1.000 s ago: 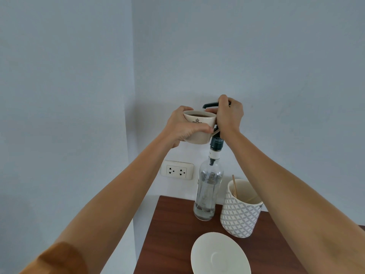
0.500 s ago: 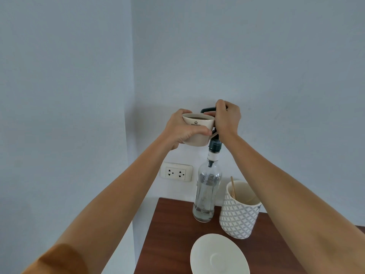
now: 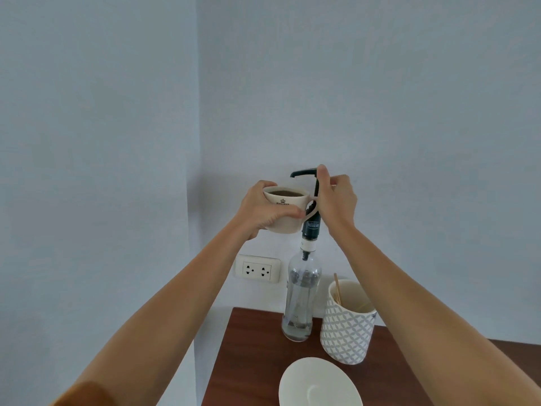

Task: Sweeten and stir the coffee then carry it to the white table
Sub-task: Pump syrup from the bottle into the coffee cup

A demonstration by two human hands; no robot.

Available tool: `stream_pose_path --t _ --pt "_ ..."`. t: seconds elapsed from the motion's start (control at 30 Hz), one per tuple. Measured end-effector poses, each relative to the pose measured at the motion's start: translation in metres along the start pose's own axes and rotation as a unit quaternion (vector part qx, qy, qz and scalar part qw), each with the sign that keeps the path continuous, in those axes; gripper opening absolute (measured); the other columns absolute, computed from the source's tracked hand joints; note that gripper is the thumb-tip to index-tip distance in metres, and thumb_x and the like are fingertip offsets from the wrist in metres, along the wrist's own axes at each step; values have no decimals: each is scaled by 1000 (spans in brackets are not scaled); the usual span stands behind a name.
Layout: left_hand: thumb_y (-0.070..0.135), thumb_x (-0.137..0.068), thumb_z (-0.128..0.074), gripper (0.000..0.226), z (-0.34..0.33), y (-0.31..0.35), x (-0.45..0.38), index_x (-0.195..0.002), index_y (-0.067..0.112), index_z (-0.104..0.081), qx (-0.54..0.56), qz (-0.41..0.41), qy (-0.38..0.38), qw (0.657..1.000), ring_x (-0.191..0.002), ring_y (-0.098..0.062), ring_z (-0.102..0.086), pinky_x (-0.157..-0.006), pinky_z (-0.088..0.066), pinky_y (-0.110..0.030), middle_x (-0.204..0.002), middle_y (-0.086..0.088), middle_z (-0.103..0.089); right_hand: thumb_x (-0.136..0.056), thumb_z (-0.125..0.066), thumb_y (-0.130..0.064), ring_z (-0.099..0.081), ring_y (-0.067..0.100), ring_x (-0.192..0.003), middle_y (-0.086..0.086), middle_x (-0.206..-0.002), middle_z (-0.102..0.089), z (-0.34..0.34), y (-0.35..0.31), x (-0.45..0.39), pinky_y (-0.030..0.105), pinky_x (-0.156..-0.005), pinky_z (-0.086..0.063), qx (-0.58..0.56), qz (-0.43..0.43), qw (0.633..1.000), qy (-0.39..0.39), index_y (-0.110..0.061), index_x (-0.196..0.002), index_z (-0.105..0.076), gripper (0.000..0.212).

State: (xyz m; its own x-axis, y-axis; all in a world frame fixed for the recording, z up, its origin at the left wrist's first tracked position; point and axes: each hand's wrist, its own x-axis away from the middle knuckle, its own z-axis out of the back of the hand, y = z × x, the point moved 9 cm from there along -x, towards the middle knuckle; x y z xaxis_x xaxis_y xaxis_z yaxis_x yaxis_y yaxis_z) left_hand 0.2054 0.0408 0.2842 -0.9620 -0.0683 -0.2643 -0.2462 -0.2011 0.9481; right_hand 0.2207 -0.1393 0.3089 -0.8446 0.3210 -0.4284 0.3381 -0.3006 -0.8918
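Note:
A cream coffee cup (image 3: 285, 212) with dark coffee in it is held up in the air by my left hand (image 3: 260, 210), wrapped around its left side. Its rim sits just below the black spout of the pump (image 3: 304, 173) on a tall clear syrup bottle (image 3: 301, 294). My right hand (image 3: 336, 202) rests on top of the pump head, fingers curled over it. The bottle stands on a dark wooden table (image 3: 248, 358) against the wall.
A patterned white-and-grey holder (image 3: 347, 329) with wooden stir sticks stands right of the bottle. A white saucer (image 3: 319, 385) lies at the table's near edge. A wall socket (image 3: 258, 268) is left of the bottle. Pale walls meet in a corner.
The pump head has risen, with the spout now higher above the cup rim. My right hand rose with it; the cup stays at the same spot.

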Motion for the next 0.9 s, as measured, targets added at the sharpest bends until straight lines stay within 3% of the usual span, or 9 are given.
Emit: stream_pose_path --t 0.1,0.2,0.33,0.5,0.63,0.77,0.9 --pt "42 -24 -85 108 0 -4 11 -126 24 -53 0 1 -3 1000 -104 -21 -63 -68 -54 -33 -116 0 -63 -97 -47 -46 -51 23 -101 6 -107 -58 12 9 21 29 -79 -37 43 24 999 6 -10 -102 -56 37" --pt "42 -24 -88 108 -1 -11 25 -125 24 -54 0 -2 -10 1000 -103 -20 -64 -69 -53 -33 -115 0 -64 -100 -48 -39 -55 21 -76 -1 -73 -59 15 17 43 28 -62 -40 26 9 999 -45 -13 -75 -55 36" --pt "44 -24 -89 104 -7 -22 48 -121 25 -55 -6 -8 -18 1000 -101 -19 -64 -73 -55 -35 -112 1 -66 -102 -46 -39 -75 27 -79 5 -82 -76 15 33 70 41 -78 -62 19 -14 993 -119 -7 -92 -72 42" --pt "44 -25 -89 102 -24 -45 79 -119 24 -56 -2 -14 -21 1000 -97 -15 -66 -77 -56 -33 -106 4 -68 -104 -45 -36 -77 29 -77 12 -80 -78 29 60 96 49 -78 -64 19 -27 990 -137 -12 -84 -75 43" --pt "41 -28 -92 100 -43 -75 106 -120 24 -56 3 -13 -34 999 -98 -11 -67 -83 -57 -31 -105 6 -69 -106 -45 -33 -77 27 -77 15 -80 -77 46 91 123 45 -76 -65 20 -49 987 -149 -9 -83 -73 43" --pt "36 -35 -96 93 -64 -109 131 -119 26 -56 8 -14 -54 998 -103 -13 -68 -91 -57 -38 -108 6 -71 -107 -42 -28 -75 17 -76 14 -89 -78 64 118 148 23 -63 -62 61 -31 987 -145 -4 -98 -75 42" --pt "30 -42 -99 87 -84 -137 153 -118 29 -55 -4 -18 -85 996 -106 -10 -66 -94 -55 -38 -109 8 -70 -105 -43 -33 -76 23 -81 8 -82 -78 76 165 169 49 -78 -62 78 -75 984 -139 -13 -91 -75 40"
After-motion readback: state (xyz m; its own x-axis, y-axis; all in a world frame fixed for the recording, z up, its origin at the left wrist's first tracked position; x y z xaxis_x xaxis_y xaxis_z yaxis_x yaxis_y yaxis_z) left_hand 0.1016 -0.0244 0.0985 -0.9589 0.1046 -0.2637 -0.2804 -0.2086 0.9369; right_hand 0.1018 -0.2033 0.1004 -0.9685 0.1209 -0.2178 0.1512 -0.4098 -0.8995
